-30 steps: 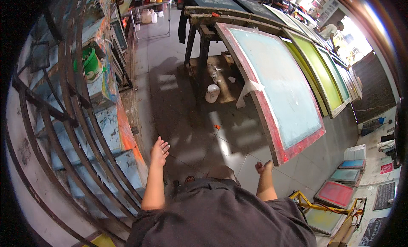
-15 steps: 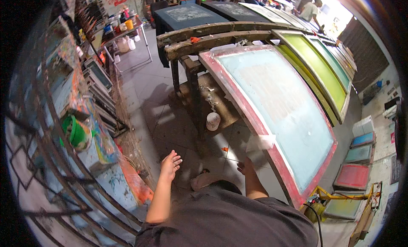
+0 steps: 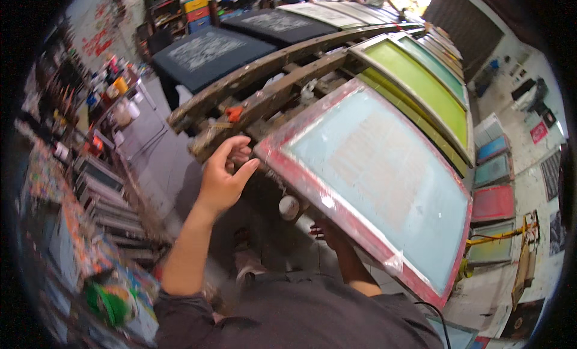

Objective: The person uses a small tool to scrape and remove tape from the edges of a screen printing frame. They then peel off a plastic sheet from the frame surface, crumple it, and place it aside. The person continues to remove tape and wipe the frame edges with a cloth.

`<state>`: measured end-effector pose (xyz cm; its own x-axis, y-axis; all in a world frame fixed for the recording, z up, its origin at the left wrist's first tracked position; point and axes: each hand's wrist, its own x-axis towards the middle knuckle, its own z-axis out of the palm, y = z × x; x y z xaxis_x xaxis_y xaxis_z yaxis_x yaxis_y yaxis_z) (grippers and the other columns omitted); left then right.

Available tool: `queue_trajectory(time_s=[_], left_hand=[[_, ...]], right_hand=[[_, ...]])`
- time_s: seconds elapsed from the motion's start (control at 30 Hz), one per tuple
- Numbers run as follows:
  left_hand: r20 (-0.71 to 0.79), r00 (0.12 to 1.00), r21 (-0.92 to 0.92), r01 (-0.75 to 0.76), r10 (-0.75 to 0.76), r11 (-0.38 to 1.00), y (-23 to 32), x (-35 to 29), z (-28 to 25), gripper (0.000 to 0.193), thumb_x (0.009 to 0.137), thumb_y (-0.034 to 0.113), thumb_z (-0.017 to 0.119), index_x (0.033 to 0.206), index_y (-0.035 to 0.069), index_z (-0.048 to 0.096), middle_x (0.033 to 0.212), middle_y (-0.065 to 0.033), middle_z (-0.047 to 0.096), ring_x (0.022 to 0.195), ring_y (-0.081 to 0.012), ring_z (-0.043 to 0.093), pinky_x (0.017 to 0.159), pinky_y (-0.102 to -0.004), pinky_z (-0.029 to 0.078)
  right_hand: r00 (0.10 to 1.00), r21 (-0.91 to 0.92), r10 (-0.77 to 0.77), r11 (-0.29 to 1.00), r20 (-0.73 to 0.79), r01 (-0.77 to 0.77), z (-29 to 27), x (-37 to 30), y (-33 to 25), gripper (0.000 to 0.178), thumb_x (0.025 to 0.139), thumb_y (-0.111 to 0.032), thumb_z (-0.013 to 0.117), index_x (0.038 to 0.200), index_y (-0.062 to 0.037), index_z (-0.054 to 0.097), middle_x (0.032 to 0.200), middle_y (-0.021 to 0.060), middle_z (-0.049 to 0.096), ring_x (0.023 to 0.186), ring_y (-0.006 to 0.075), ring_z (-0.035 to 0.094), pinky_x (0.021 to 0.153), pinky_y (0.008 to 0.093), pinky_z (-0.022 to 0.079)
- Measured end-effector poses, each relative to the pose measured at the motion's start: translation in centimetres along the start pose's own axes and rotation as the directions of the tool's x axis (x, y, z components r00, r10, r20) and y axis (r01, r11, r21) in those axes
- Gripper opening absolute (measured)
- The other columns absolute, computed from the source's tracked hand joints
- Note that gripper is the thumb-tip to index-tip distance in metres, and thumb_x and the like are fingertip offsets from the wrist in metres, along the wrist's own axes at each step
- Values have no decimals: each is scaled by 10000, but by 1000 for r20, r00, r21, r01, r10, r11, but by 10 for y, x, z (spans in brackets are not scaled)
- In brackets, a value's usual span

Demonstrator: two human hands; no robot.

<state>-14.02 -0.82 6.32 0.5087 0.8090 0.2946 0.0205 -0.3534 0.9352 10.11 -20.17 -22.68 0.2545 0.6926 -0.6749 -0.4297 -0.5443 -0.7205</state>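
A large printing screen point(image 3: 384, 169) with a red-stained frame and pale blue mesh leans across the wooden rails, its near side toward me. My left hand point(image 3: 222, 172) is raised beside the screen's left corner, thumb apart from its half-curled fingers, with nothing in it. Whether the thumb touches the frame I cannot tell. Lower down, my right hand point(image 3: 327, 232) is in shadow by the frame's near edge, fingers apart and holding nothing that shows. A piece of clear tape point(image 3: 394, 262) clings to the near edge of the frame.
Beyond the rails point(image 3: 282, 84) lie dark printed shirts point(image 3: 213, 56). Yellow-green screens point(image 3: 421, 78) stand behind the blue one. A white pot point(image 3: 289, 208) is below the rails. At left are stacked frames point(image 3: 99, 199) and a green bucket point(image 3: 108, 304). People are at the far end.
My view has turned and come nearer the screen. My left hand has risen to the screen's left corner. My right hand has moved in by the near edge of the frame.
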Motion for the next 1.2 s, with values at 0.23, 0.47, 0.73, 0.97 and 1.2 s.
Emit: queue_trajectory(time_s=[0.23, 0.47, 0.73, 0.97, 1.2], left_hand=[[493, 826, 417, -500, 274, 759, -21, 225, 36, 528, 679, 182, 714, 1143, 66, 489, 1079, -126, 542, 969, -278, 541, 844, -346, 434], [767, 620, 460, -711, 167, 531, -68, 343, 99, 596, 678, 247, 677, 1202, 73, 452, 1169, -138, 493, 1134, -306, 451, 942, -387, 394], [882, 419, 407, -908, -214, -100, -102, 337, 172, 685, 643, 338, 718, 1236, 102, 470, 1311, -112, 416, 1274, -291, 298, 1016, -581, 194], [842, 412, 180, -823, -348, -538, -125, 310, 203, 457, 787, 345, 593, 1153, 72, 589, 1245, -125, 520, 1230, -334, 381, 1004, -614, 159], [873, 448, 461, -887, -193, 26, -117, 324, 197, 218, 822, 185, 535, 948, 64, 665, 1007, -139, 638, 978, -342, 585, 903, -515, 358]], right_hand=[[953, 157, -17, 985, -303, 68, 26, 18, 18, 390, 861, -308, 553, 1155, -56, 500, 1006, 115, 594, 862, 208, 596, 744, 369, 464], [880, 285, 52, 954, -473, 97, 93, 6, 27, 388, 864, -295, 549, 1158, -47, 497, 1023, 123, 584, 887, 211, 586, 766, 367, 456], [811, 351, 123, 930, -572, 106, 109, 5, 34, 385, 868, -280, 545, 1162, -37, 494, 1041, 133, 573, 916, 216, 575, 792, 365, 446], [817, 327, 111, 940, -566, 99, 106, 7, 29, 382, 871, -267, 541, 1165, -28, 491, 1057, 141, 563, 941, 219, 566, 814, 364, 438], [817, 282, 97, 956, -568, 83, 88, -8, 36, 379, 874, -254, 537, 1168, -19, 489, 1073, 149, 553, 966, 223, 556, 837, 362, 429]])
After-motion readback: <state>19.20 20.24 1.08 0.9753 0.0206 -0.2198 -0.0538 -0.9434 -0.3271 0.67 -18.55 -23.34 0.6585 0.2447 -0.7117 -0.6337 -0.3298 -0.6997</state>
